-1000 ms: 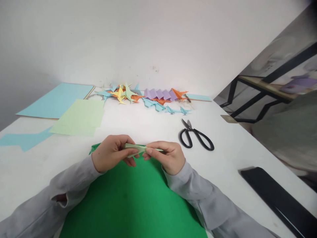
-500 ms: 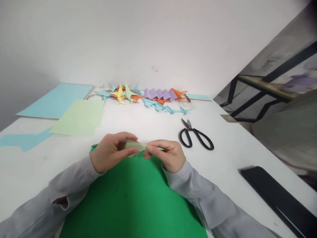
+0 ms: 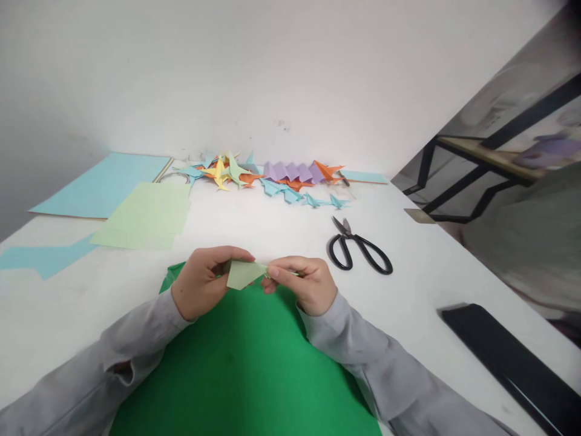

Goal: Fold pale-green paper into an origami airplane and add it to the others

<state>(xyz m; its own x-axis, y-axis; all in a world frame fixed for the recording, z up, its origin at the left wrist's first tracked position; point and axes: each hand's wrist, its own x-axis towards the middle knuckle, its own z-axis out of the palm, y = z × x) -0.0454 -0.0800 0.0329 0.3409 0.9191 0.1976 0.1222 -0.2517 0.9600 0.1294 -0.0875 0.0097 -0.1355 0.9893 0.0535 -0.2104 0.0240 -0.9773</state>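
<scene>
A small folded piece of light green paper (image 3: 244,274) is held between my two hands, above the far edge of a green sheet (image 3: 245,363). My left hand (image 3: 204,281) has its fingers behind and along the top of the paper's wide end; its thumb is partly hidden behind the paper. My right hand (image 3: 306,281) pinches the narrow end between thumb and index finger. Part of the paper inside the right hand is hidden.
Black-handled scissors (image 3: 358,245) lie right of my hands. Folded paper figures (image 3: 227,171) line the wall. Light green sheets (image 3: 143,215) and blue paper (image 3: 102,184) are at left, a black object (image 3: 508,363) at right.
My left thumb has moved off the front of the paper, so more of its wide end shows. The left hand has shifted slightly; the right hand keeps its pinch.
</scene>
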